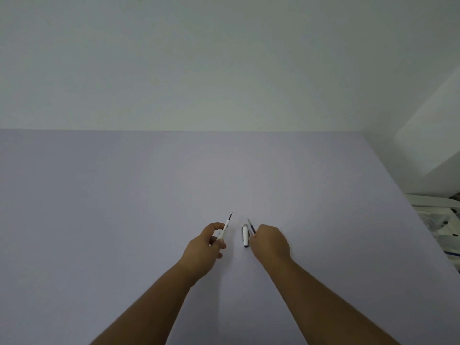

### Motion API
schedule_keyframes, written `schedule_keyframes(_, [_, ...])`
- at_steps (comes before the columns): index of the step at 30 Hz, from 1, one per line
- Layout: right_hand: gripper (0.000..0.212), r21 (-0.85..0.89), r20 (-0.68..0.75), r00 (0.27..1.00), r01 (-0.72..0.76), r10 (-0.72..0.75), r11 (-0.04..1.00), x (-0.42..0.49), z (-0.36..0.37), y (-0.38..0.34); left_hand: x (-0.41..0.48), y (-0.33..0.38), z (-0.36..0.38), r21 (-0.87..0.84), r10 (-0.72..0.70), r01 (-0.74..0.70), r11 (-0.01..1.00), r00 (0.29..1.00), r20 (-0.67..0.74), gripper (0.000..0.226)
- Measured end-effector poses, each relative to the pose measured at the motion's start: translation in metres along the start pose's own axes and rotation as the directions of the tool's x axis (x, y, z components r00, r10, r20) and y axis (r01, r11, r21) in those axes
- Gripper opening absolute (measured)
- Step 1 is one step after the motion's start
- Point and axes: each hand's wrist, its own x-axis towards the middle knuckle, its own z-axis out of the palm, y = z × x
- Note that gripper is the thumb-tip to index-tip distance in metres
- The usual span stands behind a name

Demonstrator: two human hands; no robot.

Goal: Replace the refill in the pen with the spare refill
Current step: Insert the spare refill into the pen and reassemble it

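My left hand (207,247) grips a white pen (225,226) between thumb and fingers, with its dark tip pointing up and away from me. My right hand (270,242) is closed around a thin dark refill (251,226) whose pointed end sticks out past my fingers. A white pen cap (245,236) with a dark clip lies on the pale lilac table (124,207) between my hands, just left of my right hand. The lower ends of the pen and the refill are hidden inside my fists.
A white wall (199,70) rises behind the table's far edge. Beyond the table's right edge stands white furniture (438,215) with some clutter. Both forearms reach in from the bottom of the view.
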Motion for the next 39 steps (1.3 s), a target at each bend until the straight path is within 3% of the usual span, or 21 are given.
schedule_keyframes(4, [0.016,0.029,0.000,1.000,-0.021,0.021,0.999,-0.003,-0.003,-0.002,0.000,0.001,-0.002,0.003,-0.009,0.009,1.000,1.000,0.000,0.029])
schedule_keyframes(7, [0.022,0.250,-0.107,0.993,-0.012,0.040,0.968,-0.006,-0.011,-0.002,0.000,0.003,-0.001,0.020,-0.008,0.008,1.000,1.000,0.008,0.028])
schedule_keyframes(9, [0.015,0.530,-0.130,0.990,0.029,0.048,0.847,-0.006,-0.020,-0.004,0.000,0.005,-0.001,0.032,-0.005,0.004,0.999,1.000,0.016,0.028])
schedule_keyframes(12, [0.007,0.824,-0.083,0.996,0.044,0.043,0.565,-0.006,-0.037,-0.013,-0.001,0.012,-0.001,0.043,-0.007,0.005,0.999,1.000,0.031,0.028])
schedule_keyframes(14, [0.012,0.918,-0.034,0.999,0.025,0.016,0.397,-0.007,-0.045,-0.018,-0.002,0.017,0.000,0.058,-0.006,0.004,0.998,0.999,0.036,0.028])
schedule_keyframes(16, [0.012,0.940,-0.006,1.000,0.004,0.007,0.342,-0.009,-0.051,-0.021,-0.003,0.020,0.001,0.079,-0.004,0.001,0.997,0.999,0.040,0.029])
schedule_keyframes(32, [0.004,0.937,-0.058,0.998,0.059,-0.015,0.343,-0.022,-0.057,-0.016,-0.014,0.029,0.005,0.079,0.010,-0.014,0.997,0.998,0.054,0.030])
schedule_keyframes(39, [0.007,0.887,-0.015,0.989,0.081,-0.147,0.455,-0.034,-0.055,-0.016,-0.018,0.033,0.006,0.038,0.048,-0.049,0.998,0.998,0.028,0.026])
